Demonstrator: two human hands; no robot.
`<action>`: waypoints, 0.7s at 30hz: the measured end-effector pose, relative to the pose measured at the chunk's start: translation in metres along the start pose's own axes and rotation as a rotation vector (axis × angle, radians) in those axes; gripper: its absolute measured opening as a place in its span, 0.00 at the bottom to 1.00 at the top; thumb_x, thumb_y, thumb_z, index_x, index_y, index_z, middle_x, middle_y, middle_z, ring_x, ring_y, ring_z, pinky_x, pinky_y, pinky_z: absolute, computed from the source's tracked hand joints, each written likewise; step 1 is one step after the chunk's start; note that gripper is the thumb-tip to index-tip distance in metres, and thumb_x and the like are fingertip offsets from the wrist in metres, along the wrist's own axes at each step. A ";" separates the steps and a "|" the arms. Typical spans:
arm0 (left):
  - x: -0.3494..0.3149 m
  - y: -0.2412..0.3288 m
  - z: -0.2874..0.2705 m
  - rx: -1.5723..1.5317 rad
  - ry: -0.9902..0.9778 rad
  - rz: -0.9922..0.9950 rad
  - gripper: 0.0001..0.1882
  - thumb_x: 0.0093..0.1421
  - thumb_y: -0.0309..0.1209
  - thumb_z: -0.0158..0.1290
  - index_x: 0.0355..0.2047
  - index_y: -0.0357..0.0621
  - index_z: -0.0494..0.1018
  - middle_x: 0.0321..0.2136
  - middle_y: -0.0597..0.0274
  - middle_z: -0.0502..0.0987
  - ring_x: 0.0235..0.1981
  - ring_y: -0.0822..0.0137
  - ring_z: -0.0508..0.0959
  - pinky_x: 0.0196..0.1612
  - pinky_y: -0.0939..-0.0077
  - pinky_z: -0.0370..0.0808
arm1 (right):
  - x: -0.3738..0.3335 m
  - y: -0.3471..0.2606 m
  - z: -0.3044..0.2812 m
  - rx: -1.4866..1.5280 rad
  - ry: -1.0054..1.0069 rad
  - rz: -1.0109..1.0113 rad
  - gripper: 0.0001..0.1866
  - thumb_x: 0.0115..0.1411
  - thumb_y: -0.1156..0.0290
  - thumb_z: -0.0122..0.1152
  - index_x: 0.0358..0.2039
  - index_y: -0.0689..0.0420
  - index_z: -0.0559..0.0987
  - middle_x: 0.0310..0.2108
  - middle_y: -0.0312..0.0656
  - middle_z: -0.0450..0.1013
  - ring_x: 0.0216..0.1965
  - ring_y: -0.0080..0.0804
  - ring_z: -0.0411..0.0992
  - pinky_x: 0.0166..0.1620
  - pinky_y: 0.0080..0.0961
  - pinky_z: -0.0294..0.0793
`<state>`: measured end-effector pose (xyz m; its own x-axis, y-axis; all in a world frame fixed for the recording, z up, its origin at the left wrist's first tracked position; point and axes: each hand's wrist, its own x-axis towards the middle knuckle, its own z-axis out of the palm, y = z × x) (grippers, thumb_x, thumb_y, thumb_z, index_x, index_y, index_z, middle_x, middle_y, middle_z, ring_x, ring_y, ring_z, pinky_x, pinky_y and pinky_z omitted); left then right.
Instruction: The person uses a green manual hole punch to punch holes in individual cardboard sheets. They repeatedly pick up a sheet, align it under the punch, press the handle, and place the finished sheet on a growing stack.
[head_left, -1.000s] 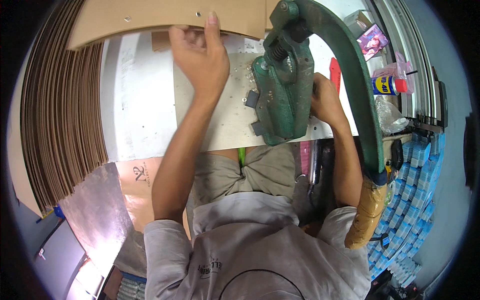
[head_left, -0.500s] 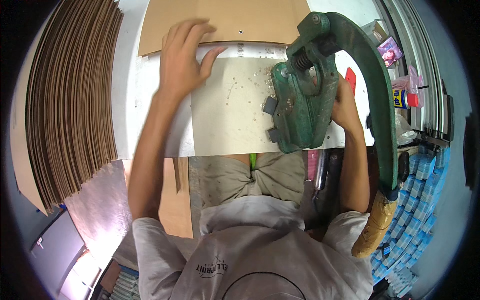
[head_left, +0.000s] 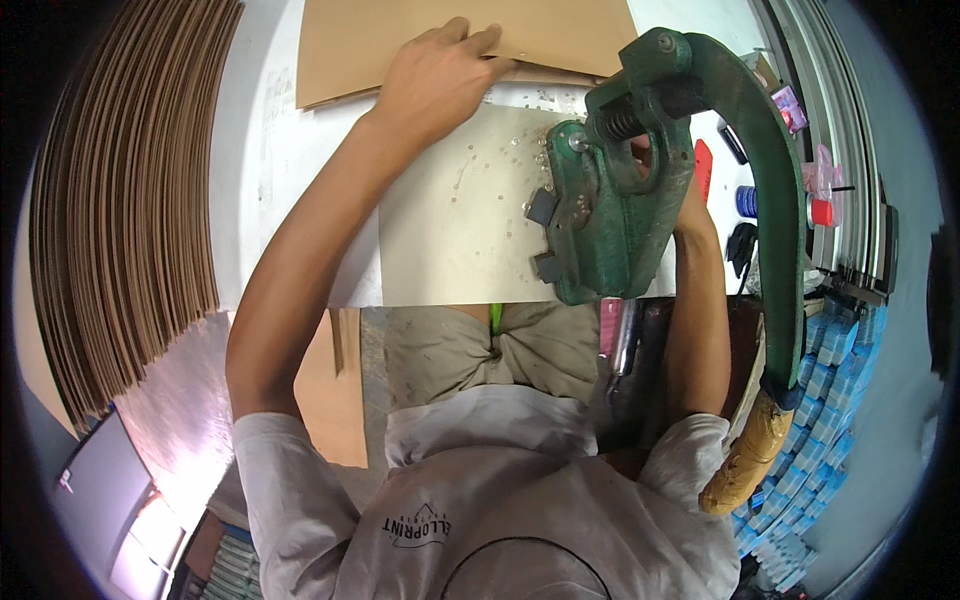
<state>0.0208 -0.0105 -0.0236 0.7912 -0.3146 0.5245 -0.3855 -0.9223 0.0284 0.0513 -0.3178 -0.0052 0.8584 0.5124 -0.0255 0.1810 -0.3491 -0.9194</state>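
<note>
My left hand [head_left: 440, 78] is at the near edge of a brown cardboard sheet [head_left: 385, 45] at the top of the view. Its thumb and fingers close on that edge, which lifts slightly from the brown layer beneath. A green hand-lever press [head_left: 615, 225] stands right of centre, its long curved lever ending in a grip [head_left: 745, 460] wrapped in brown tape. Behind the press is my right hand [head_left: 688, 212], mostly hidden; a few fingertips show through the gap in the frame. What they hold, if anything, is out of sight.
Small rings [head_left: 472, 160] lie scattered over a beige board [head_left: 440, 250] on the white table. Brown cardboard sheets [head_left: 125, 210] stand packed at the left. Beyond the press are a red object [head_left: 703, 170], a blue can with a red cap [head_left: 820, 212] and metal rails.
My left hand has moved right and away from me, from hovering over the table to closing on the cardboard's edge. The right hand stays behind the press. The view has shifted slightly.
</note>
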 end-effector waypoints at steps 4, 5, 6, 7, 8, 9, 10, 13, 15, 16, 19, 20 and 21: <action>0.020 0.016 -0.003 -0.154 0.032 -0.070 0.16 0.55 0.26 0.56 0.42 0.55 0.86 0.36 0.58 0.85 0.40 0.55 0.83 0.49 0.60 0.78 | 0.012 -0.007 0.006 0.673 0.226 0.389 0.10 0.64 0.73 0.63 0.41 0.67 0.83 0.36 0.43 0.81 0.33 0.27 0.79 0.36 0.26 0.79; 0.023 0.023 -0.006 -0.196 0.021 -0.086 0.16 0.55 0.26 0.56 0.42 0.55 0.86 0.35 0.57 0.85 0.40 0.55 0.83 0.50 0.59 0.78 | 0.014 -0.005 0.010 0.789 0.221 0.356 0.10 0.64 0.73 0.63 0.41 0.67 0.83 0.35 0.42 0.81 0.32 0.27 0.79 0.35 0.26 0.80; 0.024 0.029 -0.008 -0.207 -0.012 -0.100 0.16 0.55 0.26 0.56 0.42 0.55 0.86 0.33 0.56 0.85 0.40 0.54 0.83 0.50 0.59 0.78 | 0.019 -0.001 0.017 0.906 0.205 0.321 0.10 0.64 0.73 0.63 0.41 0.68 0.83 0.35 0.42 0.80 0.31 0.28 0.79 0.34 0.27 0.80; 0.025 0.036 -0.011 -0.220 -0.045 -0.113 0.17 0.54 0.25 0.56 0.42 0.55 0.86 0.32 0.55 0.85 0.40 0.54 0.83 0.50 0.58 0.78 | 0.020 0.001 0.019 1.022 0.190 0.284 0.10 0.64 0.73 0.63 0.40 0.68 0.83 0.34 0.42 0.80 0.30 0.29 0.79 0.33 0.27 0.81; 0.025 0.042 -0.013 -0.233 -0.077 -0.125 0.18 0.54 0.24 0.56 0.43 0.55 0.86 0.31 0.54 0.85 0.40 0.54 0.83 0.50 0.57 0.78 | 0.018 -0.002 0.017 0.879 0.224 0.317 0.10 0.65 0.73 0.62 0.40 0.68 0.83 0.34 0.43 0.80 0.30 0.29 0.79 0.32 0.27 0.80; 0.022 0.044 -0.015 -0.245 -0.107 -0.134 0.18 0.52 0.25 0.59 0.43 0.55 0.87 0.33 0.54 0.85 0.41 0.52 0.83 0.49 0.56 0.78 | 0.015 -0.005 0.016 0.738 0.247 0.351 0.11 0.65 0.73 0.62 0.40 0.69 0.83 0.34 0.44 0.81 0.30 0.29 0.79 0.32 0.26 0.80; 0.018 0.049 -0.017 -0.271 -0.138 -0.153 0.18 0.51 0.26 0.61 0.43 0.55 0.87 0.34 0.55 0.84 0.41 0.52 0.82 0.50 0.56 0.77 | 0.011 -0.007 0.016 0.595 0.270 0.383 0.11 0.66 0.72 0.62 0.40 0.69 0.83 0.34 0.44 0.81 0.30 0.29 0.79 0.31 0.25 0.80; 0.005 0.068 -0.017 -0.402 -0.131 -0.178 0.12 0.54 0.28 0.60 0.39 0.47 0.86 0.34 0.56 0.79 0.39 0.50 0.79 0.47 0.55 0.77 | -0.010 -0.008 0.019 0.573 0.335 0.364 0.11 0.65 0.71 0.62 0.40 0.69 0.83 0.34 0.46 0.81 0.29 0.28 0.79 0.32 0.26 0.80; 0.003 0.080 -0.017 -0.431 -0.100 -0.216 0.09 0.56 0.32 0.63 0.37 0.47 0.86 0.33 0.58 0.78 0.40 0.52 0.78 0.46 0.56 0.75 | -0.015 -0.006 0.017 0.489 0.315 0.265 0.10 0.65 0.72 0.63 0.39 0.68 0.83 0.33 0.47 0.81 0.28 0.28 0.79 0.31 0.25 0.80; 0.004 0.086 -0.017 -0.446 -0.084 -0.233 0.09 0.56 0.35 0.65 0.36 0.47 0.86 0.33 0.58 0.78 0.40 0.53 0.78 0.45 0.56 0.74 | -0.018 -0.006 0.015 0.447 0.306 0.217 0.10 0.64 0.72 0.64 0.38 0.68 0.83 0.33 0.47 0.81 0.27 0.28 0.79 0.31 0.25 0.80; 0.006 0.088 -0.008 -0.409 -0.099 -0.237 0.13 0.56 0.41 0.68 0.35 0.47 0.87 0.34 0.60 0.77 0.40 0.55 0.77 0.45 0.58 0.72 | -0.027 -0.020 -0.028 -0.087 0.135 0.325 0.15 0.66 0.67 0.61 0.47 0.64 0.81 0.38 0.42 0.79 0.34 0.27 0.77 0.36 0.24 0.77; 0.007 0.086 -0.008 -0.403 -0.085 -0.235 0.13 0.56 0.41 0.68 0.35 0.47 0.87 0.34 0.60 0.77 0.40 0.55 0.77 0.45 0.58 0.72 | -0.034 -0.054 -0.044 -0.216 0.245 0.207 0.18 0.67 0.65 0.58 0.51 0.64 0.79 0.41 0.44 0.79 0.37 0.29 0.78 0.40 0.26 0.77; 0.007 0.086 -0.008 -0.401 -0.077 -0.234 0.12 0.55 0.41 0.68 0.34 0.47 0.87 0.34 0.60 0.77 0.40 0.55 0.77 0.45 0.58 0.72 | -0.047 -0.095 -0.058 -0.324 0.373 0.073 0.20 0.68 0.64 0.55 0.55 0.63 0.77 0.45 0.46 0.78 0.41 0.31 0.78 0.43 0.27 0.78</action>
<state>-0.0109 -0.0906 -0.0106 0.9058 -0.1378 0.4008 -0.3335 -0.8154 0.4733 0.0217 -0.3536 0.1061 0.9769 0.1828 0.1108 0.2028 -0.6295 -0.7501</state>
